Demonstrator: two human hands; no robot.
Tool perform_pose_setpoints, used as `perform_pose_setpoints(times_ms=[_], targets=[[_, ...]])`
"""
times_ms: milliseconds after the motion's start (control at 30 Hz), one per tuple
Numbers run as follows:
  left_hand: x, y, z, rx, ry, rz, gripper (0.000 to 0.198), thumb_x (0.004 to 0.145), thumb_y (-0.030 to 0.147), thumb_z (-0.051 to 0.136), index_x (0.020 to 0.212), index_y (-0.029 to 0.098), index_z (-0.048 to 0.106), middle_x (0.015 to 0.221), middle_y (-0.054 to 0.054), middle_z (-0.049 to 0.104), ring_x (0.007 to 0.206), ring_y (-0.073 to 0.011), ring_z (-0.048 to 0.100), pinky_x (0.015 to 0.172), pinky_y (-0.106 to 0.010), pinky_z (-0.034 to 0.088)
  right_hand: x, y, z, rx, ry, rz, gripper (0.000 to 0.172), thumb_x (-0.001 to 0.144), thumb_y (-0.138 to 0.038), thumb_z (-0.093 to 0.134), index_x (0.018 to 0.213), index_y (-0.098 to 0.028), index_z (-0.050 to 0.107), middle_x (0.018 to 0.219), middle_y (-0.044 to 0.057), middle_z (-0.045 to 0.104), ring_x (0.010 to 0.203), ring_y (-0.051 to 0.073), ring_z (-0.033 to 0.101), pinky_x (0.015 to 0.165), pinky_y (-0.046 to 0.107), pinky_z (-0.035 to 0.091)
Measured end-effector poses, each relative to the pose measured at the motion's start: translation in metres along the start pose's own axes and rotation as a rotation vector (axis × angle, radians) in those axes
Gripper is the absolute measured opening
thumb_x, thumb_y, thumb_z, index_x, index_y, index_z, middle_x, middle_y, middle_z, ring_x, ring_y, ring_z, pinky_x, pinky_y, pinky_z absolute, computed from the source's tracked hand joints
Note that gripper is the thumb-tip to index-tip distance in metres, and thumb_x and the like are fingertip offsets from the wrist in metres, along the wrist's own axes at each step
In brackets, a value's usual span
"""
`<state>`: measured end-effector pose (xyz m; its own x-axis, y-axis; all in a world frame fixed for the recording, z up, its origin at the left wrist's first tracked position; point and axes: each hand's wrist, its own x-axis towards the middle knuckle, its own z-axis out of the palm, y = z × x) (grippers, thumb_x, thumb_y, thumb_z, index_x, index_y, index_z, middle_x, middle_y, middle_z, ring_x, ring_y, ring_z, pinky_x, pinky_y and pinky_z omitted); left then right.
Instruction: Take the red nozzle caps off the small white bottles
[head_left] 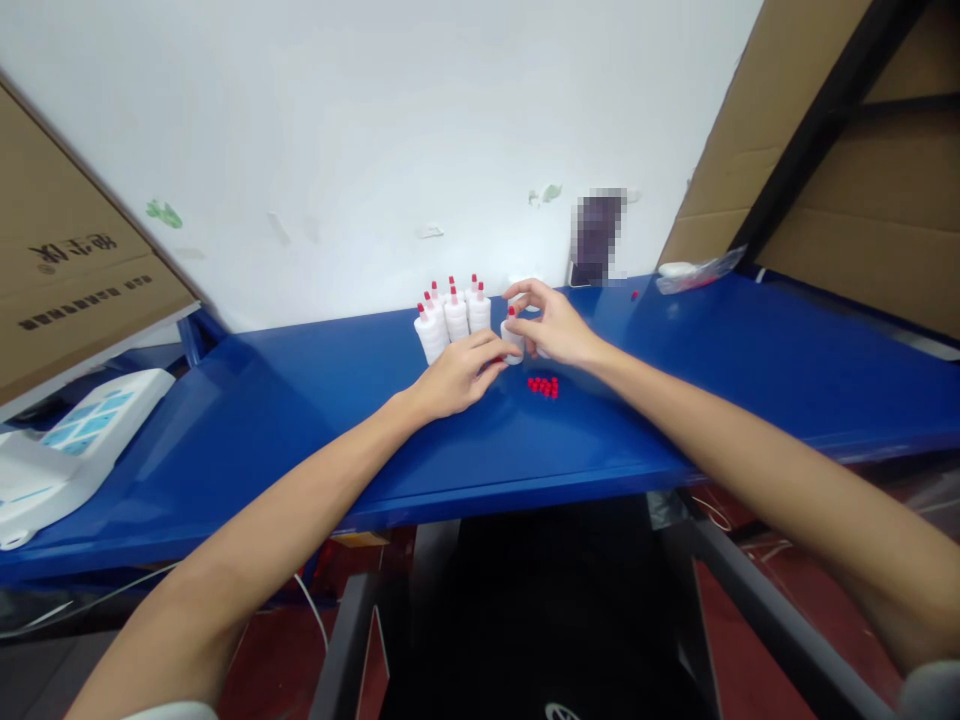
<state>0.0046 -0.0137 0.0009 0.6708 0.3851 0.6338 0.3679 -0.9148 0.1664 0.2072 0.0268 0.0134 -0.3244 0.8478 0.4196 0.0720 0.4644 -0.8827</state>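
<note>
Several small white bottles with red caps (453, 314) stand grouped on the blue table (300, 420) near the wall. One more white bottle (512, 338) stands just right of the group. My left hand (459, 374) grips it low on its side. My right hand (550, 322) curls round it from the right, fingers pinched at its red cap. A small pile of loose red caps (544, 386) lies on the table just in front of my right hand.
A white weighing scale (67, 448) sits at the table's left end. Cardboard boxes (67, 270) lean at the left and at the right (862, 200). A clear plastic bag (694, 271) lies at the back right, near a blurred dark object (596, 238).
</note>
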Motion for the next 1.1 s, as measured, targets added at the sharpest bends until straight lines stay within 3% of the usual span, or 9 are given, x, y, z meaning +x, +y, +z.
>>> perform_pose_setpoints(times_ms=[133,267,400,567,800,1100], targets=[[0.001,-0.003,0.0,0.008,0.09,0.045,0.027,0.099,0.008,0.05,0.118,0.02,0.065,0.103,-0.007,0.066,0.091,-0.0151,0.065,0.081,-0.03,0.055,0.001,-0.001,0.0,0.063,-0.045,0.051,0.035,0.076,-0.023,0.07,0.108,-0.022,0.056,0.101,0.002,0.06,0.043,0.006,0.048,0.033,0.026,0.044],[0.002,-0.002,0.001,0.045,0.172,0.043,0.028,0.097,0.006,0.052,0.117,0.02,0.067,0.105,-0.007,0.066,0.094,-0.0151,0.065,0.083,-0.031,0.055,0.003,-0.003,-0.004,0.094,0.055,-0.014,0.028,0.077,-0.025,0.066,0.103,-0.023,0.057,0.102,0.003,0.063,0.044,0.007,0.046,0.035,0.027,0.041],[0.005,0.004,0.001,0.034,0.282,0.024,0.021,0.095,0.009,0.059,0.111,0.019,0.069,0.101,-0.006,0.066,0.09,-0.0138,0.065,0.076,-0.027,0.057,-0.002,-0.01,-0.004,0.09,0.147,-0.107,0.02,0.082,-0.031,0.062,0.099,-0.026,0.054,0.079,-0.002,0.055,0.043,0.009,0.044,0.037,0.026,0.037],[0.009,0.019,-0.002,0.121,0.435,0.098,0.01,0.093,0.013,0.067,0.101,0.018,0.069,0.091,-0.003,0.069,0.082,-0.012,0.067,0.072,-0.025,0.056,-0.015,-0.022,0.009,0.132,0.055,-0.13,0.019,0.088,-0.039,0.053,0.103,-0.029,0.046,0.056,-0.008,0.037,0.041,0.013,0.041,0.04,0.027,0.035],[0.018,0.023,0.002,0.17,0.401,0.254,0.01,0.093,0.014,0.068,0.102,0.018,0.068,0.092,-0.003,0.075,0.083,-0.0124,0.07,0.074,-0.025,0.057,-0.017,-0.024,0.019,0.209,-0.039,-0.197,0.017,0.089,-0.04,0.048,0.1,-0.027,0.045,0.052,-0.009,0.035,0.04,0.014,0.035,0.039,0.027,0.029],[0.017,0.025,0.004,0.223,0.419,0.186,0.006,0.097,0.018,0.064,0.098,0.02,0.07,0.092,-0.003,0.077,0.084,-0.0137,0.072,0.075,-0.027,0.057,-0.02,-0.033,0.019,0.143,-0.026,-0.104,0.021,0.089,-0.048,0.048,0.098,-0.029,0.046,0.055,-0.006,0.038,0.044,0.016,0.037,0.042,0.029,0.03]])
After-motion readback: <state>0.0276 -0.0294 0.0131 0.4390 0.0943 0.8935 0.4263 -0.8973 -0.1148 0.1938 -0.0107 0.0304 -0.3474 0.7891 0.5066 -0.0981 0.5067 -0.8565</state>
